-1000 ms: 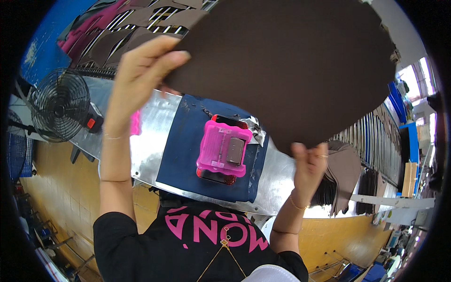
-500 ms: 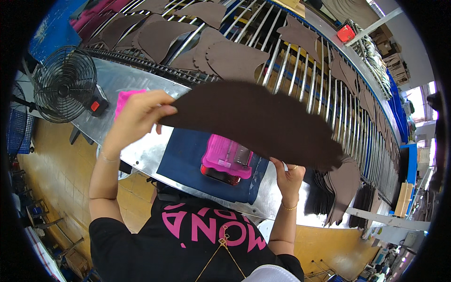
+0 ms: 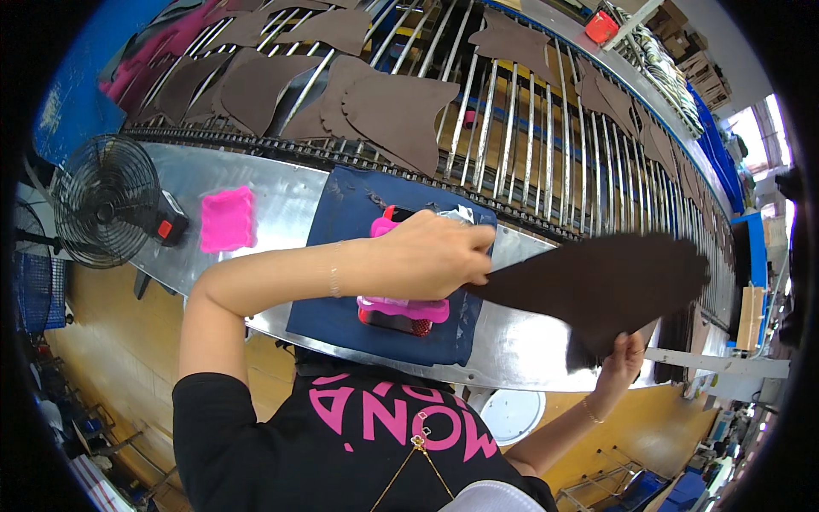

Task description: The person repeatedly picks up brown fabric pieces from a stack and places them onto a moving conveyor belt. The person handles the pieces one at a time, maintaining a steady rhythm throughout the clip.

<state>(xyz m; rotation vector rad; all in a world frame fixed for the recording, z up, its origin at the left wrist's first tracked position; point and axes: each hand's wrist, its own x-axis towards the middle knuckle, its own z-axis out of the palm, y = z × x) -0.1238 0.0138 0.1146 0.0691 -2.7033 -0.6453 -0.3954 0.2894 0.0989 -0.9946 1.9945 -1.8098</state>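
A dark brown cut panel, leather-like and with a scalloped edge, is held up between my hands over the right part of the metal table. My left hand reaches across the blue cloth and pinches the panel's narrow left tip. At the panel's lower edge, my right hand grips it between thumb and fingers. Under my left forearm lies a pink scalloped-edge tray on top of a red and black object. My forearm and hand hide much of both.
Beyond the table runs a conveyor of metal rods carrying brown panels. Another pink tray lies at the left, near a black wire fan. A white bar juts in by the table's right end, beside stacked dark panels.
Both hands have moved right with the brown panel, my left arm crossing in front of the pink tray. The panel has left the table's middle and now hangs over its right side.
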